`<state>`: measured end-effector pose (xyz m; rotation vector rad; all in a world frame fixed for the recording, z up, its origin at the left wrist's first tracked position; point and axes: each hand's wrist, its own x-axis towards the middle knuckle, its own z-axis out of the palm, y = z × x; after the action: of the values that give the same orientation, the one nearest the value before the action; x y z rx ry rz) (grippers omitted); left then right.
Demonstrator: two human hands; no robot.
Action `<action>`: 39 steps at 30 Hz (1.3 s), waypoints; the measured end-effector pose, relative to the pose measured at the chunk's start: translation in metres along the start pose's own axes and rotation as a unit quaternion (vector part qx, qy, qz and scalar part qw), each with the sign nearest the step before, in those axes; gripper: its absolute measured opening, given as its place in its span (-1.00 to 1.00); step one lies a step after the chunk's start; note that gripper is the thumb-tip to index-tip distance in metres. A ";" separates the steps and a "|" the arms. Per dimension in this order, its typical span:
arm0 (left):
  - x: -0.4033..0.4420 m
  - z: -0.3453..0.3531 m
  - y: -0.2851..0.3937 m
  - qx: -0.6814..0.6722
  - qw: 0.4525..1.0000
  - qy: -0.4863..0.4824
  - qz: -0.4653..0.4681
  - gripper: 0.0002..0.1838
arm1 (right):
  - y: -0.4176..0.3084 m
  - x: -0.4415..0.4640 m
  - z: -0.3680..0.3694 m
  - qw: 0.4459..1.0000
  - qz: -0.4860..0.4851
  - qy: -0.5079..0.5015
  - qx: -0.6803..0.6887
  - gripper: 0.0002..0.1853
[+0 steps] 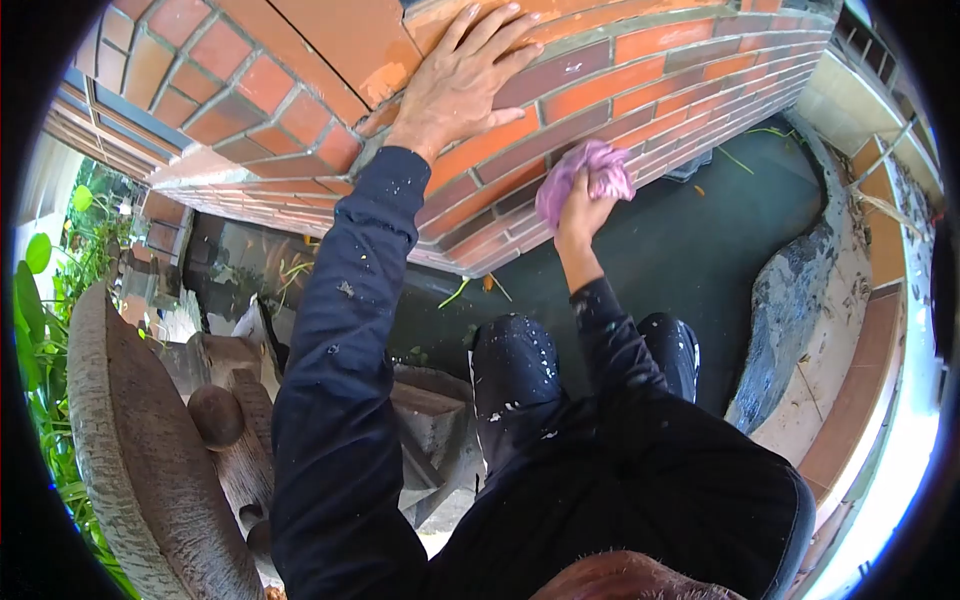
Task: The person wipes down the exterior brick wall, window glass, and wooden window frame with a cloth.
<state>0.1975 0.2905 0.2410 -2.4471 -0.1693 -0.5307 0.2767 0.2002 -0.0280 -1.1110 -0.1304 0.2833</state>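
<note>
My left hand lies flat with spread fingers on the top edge of a brick-tiled wall, near its corner. Lower down and to the right, my right hand grips a crumpled pink-purple cloth. The cloth is against the lower courses of the brick face, just above the dark water. Its underside and some of my right fingers are hidden in its folds. Both dark sleeves carry specks of white.
My knees are over the water, beside the wall. A rough stone rim curves along the right. At lower left stand a curved wooden seat and a rounded wooden knob, with green plants beyond. Floating leaves and stems dot the water.
</note>
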 end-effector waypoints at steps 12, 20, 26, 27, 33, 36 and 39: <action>-0.001 -0.001 -0.003 0.003 1.000 0.016 0.004 -0.15 | 0.038 -0.253 0.042 0.884 0.128 -0.449 0.017 -0.36; -0.002 -0.017 -0.002 0.009 0.999 -0.028 0.029 -0.16 | 0.005 -0.098 0.052 0.993 0.098 -0.063 0.009 -0.54; 0.002 -0.024 0.002 -0.027 0.998 -0.058 0.015 -0.16 | 0.030 -0.206 0.099 0.981 0.114 -0.155 -0.038 -0.29; 0.002 -0.025 0.002 -0.023 0.998 -0.051 0.015 -0.16 | 0.045 -0.211 0.101 0.969 0.148 -0.195 -0.023 -0.39; 0.005 -0.026 0.000 0.024 0.997 -0.066 0.021 -0.23 | 0.020 -0.081 0.028 0.989 0.062 -0.098 0.097 -0.65; -0.001 -0.017 -0.003 -0.052 0.998 0.012 0.021 -0.23 | 0.021 0.050 -0.010 0.983 0.035 0.069 0.166 -0.61; 0.000 0.019 -0.015 0.017 0.992 0.116 0.053 -0.24 | 0.068 0.032 0.012 0.996 -0.072 0.036 -0.036 -0.25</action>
<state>0.2002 0.3140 0.2353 -2.3246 0.0480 -0.7509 0.2935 0.2480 -0.0853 -1.1761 -0.1560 0.1102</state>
